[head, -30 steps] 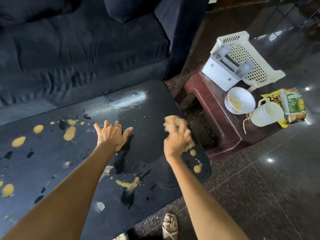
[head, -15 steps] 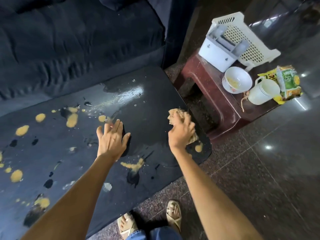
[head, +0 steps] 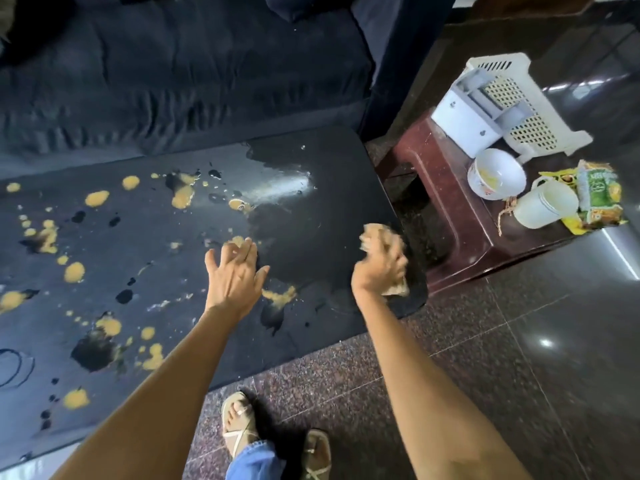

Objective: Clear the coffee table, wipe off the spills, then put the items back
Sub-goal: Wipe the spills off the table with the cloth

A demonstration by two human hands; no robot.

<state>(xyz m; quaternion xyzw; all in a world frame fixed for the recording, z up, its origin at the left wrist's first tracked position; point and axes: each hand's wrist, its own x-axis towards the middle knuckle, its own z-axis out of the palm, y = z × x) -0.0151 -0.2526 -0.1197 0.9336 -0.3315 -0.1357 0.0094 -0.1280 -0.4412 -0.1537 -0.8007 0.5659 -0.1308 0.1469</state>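
Observation:
The black coffee table (head: 329,161) is spattered with yellow spills (head: 97,198) and dark wet blotches, mostly on its left and middle. My right hand (head: 379,268) grips a tan cloth (head: 372,235) near the table's right end, blurred with motion. My left hand (head: 235,275) rests flat on the tabletop with fingers spread, beside a yellow smear (head: 280,296). A white bowl (head: 497,174), a white mug (head: 545,204) and a green and yellow snack packet (head: 599,192) sit on a dark red stool (head: 460,216) to the right.
A white plastic basket (head: 523,109) with a white box (head: 465,124) leans at the back of the stool. A dark sofa (head: 173,71) runs behind the table. My sandalled feet (head: 239,424) stand on the polished stone floor (head: 519,358) at the table's front edge.
My right hand has rubbed the cloth to and fro at the table's right end. The left hand stayed flat on the table. My view has pulled back, showing more spills at left.

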